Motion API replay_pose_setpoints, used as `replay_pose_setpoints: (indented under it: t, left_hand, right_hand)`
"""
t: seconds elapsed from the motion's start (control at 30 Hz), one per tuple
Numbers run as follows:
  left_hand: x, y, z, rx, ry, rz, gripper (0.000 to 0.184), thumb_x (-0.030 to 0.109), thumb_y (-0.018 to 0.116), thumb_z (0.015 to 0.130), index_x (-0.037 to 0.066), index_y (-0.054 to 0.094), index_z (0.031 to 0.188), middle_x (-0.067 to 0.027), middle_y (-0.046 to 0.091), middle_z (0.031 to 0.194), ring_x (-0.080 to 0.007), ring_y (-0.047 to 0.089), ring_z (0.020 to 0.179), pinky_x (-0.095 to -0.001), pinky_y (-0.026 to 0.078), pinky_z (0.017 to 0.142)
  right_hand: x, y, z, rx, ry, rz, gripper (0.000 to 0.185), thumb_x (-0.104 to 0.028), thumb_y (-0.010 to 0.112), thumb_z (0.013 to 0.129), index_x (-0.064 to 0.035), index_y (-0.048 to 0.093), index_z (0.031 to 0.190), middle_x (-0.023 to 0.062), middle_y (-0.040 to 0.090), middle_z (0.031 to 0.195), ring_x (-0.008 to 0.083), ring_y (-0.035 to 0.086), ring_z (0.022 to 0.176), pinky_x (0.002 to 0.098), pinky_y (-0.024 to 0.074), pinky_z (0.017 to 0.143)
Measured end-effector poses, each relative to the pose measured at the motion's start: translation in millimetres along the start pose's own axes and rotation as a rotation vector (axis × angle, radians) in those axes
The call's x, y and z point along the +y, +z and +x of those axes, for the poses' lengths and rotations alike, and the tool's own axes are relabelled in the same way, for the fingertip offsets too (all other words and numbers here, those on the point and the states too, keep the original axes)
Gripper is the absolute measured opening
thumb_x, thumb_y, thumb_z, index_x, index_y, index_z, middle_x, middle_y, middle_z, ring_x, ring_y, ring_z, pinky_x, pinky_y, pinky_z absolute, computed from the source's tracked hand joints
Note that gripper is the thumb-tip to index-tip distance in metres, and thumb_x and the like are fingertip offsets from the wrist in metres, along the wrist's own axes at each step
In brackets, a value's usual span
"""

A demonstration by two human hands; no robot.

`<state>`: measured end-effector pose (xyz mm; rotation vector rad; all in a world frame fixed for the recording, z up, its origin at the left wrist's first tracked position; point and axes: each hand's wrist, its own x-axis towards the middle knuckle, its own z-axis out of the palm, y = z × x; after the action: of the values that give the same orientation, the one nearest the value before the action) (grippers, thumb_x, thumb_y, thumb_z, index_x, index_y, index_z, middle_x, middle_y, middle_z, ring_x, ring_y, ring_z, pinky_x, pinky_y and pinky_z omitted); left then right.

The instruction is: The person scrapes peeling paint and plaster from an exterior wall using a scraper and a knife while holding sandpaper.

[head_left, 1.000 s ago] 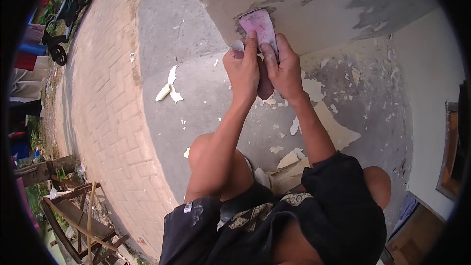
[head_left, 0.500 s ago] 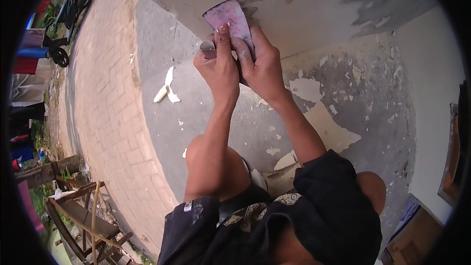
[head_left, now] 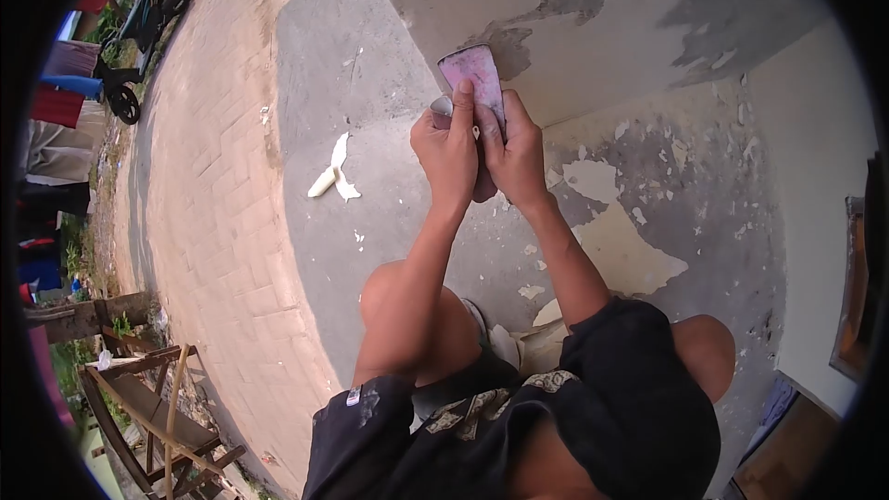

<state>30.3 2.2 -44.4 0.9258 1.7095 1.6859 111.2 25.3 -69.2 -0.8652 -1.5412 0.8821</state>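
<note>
Both hands meet in front of the wall corner, closed on a worn pinkish strip that looks like sandpaper (head_left: 470, 67). Its wide upper end stands up past my fingers. A curled end sticks out beside my left hand (head_left: 450, 159), and a purplish part shows below, between the palms. The left thumb lies along the strip's face. My right hand (head_left: 517, 159) pinches the strip from the other side. Behind the strip is the wall (head_left: 593, 46), with grey patches where the coating is gone; I cannot tell whether they touch.
Peeled cream flakes (head_left: 632, 255) lie on the grey floor (head_left: 324, 250), and a curled peeling (head_left: 335, 176) is further left. Beyond runs a paved path (head_left: 213, 222). A wooden frame (head_left: 153, 417), hanging clothes (head_left: 60, 143) and a motorbike (head_left: 139, 32) are at the left.
In the view, my hands and the strip have shifted right and down. The wall and floor have shifted right too, so my head has turned. Both hands keep their hold.
</note>
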Motion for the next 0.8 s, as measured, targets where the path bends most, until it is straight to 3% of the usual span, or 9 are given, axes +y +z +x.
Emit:
replay_pose_setpoints:
  t: [0.1,0.17,0.33,0.43,0.53,0.8]
  left_hand:
    - [5.2,6.8,-1.5,-0.001,-0.047,-0.125,0.047,0.035,0.068,0.088,0.001,0.054,0.059,0.0010,0.051,0.053,-0.0059,0.040,0.051,-0.0262,0.032,0.045]
    - [3.3,11.1,-0.6,0.000,-0.028,-0.102,0.048,0.035,0.068,0.088,0.001,0.053,0.058,0.0009,0.050,0.052,-0.0060,0.039,0.051,-0.0267,0.032,0.045]
    - [0.7,18.4,2.5,0.010,-0.015,-0.144,0.050,0.034,0.068,0.088,0.001,0.051,0.055,0.0015,0.047,0.050,-0.0065,0.037,0.050,-0.0268,0.031,0.045]
    - [-1.6,21.1,5.3,0.030,-0.001,-0.090,0.049,0.033,0.068,0.089,0.002,0.050,0.055,0.0023,0.045,0.049,-0.0062,0.037,0.049,-0.0267,0.030,0.045]
    - [0.2,20.2,3.6,0.010,0.000,-0.074,0.042,0.036,0.065,0.090,0.003,0.057,0.065,0.0026,0.051,0.057,-0.0047,0.040,0.050,-0.0237,0.029,0.045]
    - [5.5,23.0,5.1,0.045,0.051,-0.019,0.042,0.036,0.064,0.091,0.004,0.058,0.064,0.0034,0.050,0.058,-0.0043,0.039,0.054,-0.0227,0.029,0.049]
  right_hand:
    - [0.9,-3.8,-3.0,0.027,0.002,-0.001,0.016,-0.017,0.054,0.096,-0.0012,0.051,0.097,0.0141,0.063,0.069,0.0235,0.064,0.060,0.0333,0.0472,0.054]
    - [0.5,-10.1,-0.3,0.012,0.087,-0.009,0.016,-0.017,0.054,0.096,-0.0011,0.051,0.095,0.0137,0.062,0.069,0.0219,0.063,0.059,0.0332,0.0470,0.054]
    - [5.7,-13.6,4.8,0.003,0.022,-0.022,0.017,-0.016,0.055,0.095,-0.0005,0.051,0.093,0.0144,0.060,0.068,0.0209,0.062,0.058,0.0335,0.0467,0.054]
    - [7.3,-13.6,9.2,0.004,0.015,-0.008,0.016,-0.016,0.055,0.095,-0.0004,0.050,0.092,0.0150,0.060,0.068,0.0220,0.062,0.058,0.0338,0.0463,0.053]
    - [6.1,-12.4,9.2,0.015,0.010,-0.012,0.016,-0.015,0.055,0.094,-0.0002,0.050,0.092,0.0153,0.061,0.068,0.0234,0.061,0.056,0.0339,0.0459,0.052]
    - [6.4,-11.4,14.9,-0.013,0.053,0.053,0.017,-0.015,0.057,0.094,0.0006,0.049,0.092,0.0176,0.061,0.067,0.0274,0.063,0.055,0.0348,0.0456,0.050]
